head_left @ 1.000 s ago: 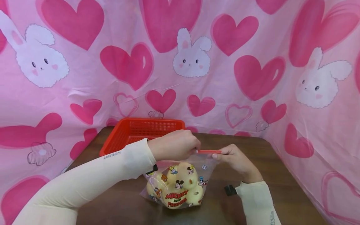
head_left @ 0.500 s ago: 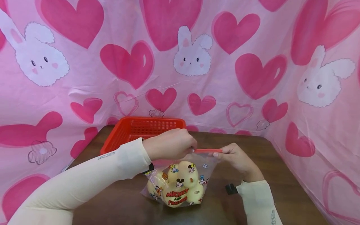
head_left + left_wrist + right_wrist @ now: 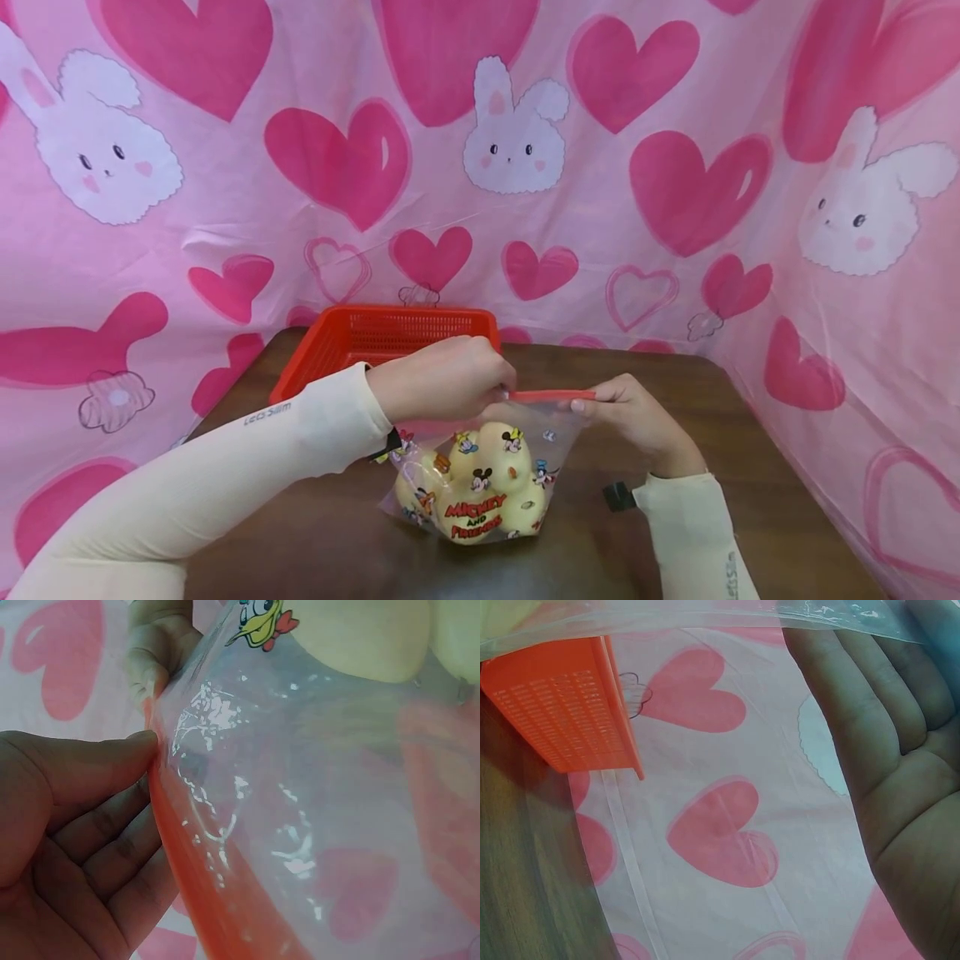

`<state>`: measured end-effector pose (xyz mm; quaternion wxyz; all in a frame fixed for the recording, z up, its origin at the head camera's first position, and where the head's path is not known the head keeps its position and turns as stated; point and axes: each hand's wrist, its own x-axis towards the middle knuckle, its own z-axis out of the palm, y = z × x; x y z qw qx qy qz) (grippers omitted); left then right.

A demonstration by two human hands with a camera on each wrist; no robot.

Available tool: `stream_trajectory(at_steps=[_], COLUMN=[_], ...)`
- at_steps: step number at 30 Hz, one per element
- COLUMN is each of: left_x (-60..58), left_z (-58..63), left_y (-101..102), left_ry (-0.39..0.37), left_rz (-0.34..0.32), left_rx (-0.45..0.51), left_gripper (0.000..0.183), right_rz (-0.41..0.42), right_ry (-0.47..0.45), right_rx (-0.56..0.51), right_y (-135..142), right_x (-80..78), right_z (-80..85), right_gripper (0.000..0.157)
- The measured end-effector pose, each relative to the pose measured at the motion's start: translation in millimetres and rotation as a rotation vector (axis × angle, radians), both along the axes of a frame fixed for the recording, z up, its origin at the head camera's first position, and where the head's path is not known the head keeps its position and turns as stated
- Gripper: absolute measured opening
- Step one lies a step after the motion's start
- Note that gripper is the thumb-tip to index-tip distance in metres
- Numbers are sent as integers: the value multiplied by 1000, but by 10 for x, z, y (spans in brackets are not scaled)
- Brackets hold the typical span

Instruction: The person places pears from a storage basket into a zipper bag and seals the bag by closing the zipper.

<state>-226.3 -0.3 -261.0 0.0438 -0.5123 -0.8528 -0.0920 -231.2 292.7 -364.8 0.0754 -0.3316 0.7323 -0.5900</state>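
A clear zip bag [image 3: 476, 504] with cartoon prints hangs low over the middle of the table, with pale yellow rounded lumps [image 3: 495, 450] inside. Along its top runs a red closure strip [image 3: 551, 395]. My left hand [image 3: 450, 377] pinches the strip toward its left side. In the left wrist view, the thumb of the left hand [image 3: 82, 817] presses on the edge where the red strip [image 3: 191, 862] begins to show. The right hand [image 3: 637, 425] pinches the bag's right top corner between thumb and forefinger. In the right wrist view, the right hand's [image 3: 900, 742] other fingers lie behind the film.
Behind the left forearm, a red slotted basket [image 3: 318, 367] stands at the back left of the brown wooden table [image 3: 720, 500]. A pink cloth [image 3: 600, 208] with hearts and rabbits hangs around the table's back and sides.
My left hand has slid left along the red strip, so a longer stretch shows between the hands. The right hand keeps its hold on the corner. The head view has tilted slightly down.
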Motion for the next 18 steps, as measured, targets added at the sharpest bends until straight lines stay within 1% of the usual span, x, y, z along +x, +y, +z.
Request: stream_trajectory(at_steps=[7,18], left_x=[-21,-26], left_z=[14,2], left_y=[-43,-109], left_ry=[28,29], left_rz=[17,14], left_rx=[-12,6], left_gripper=[20,14], right_rz=[7,-1], right_ry=[12,3], right_rx=[13,28], right_y=[13,7], right_x=[-20,-7], right_z=[15,17], right_gripper=[19,19])
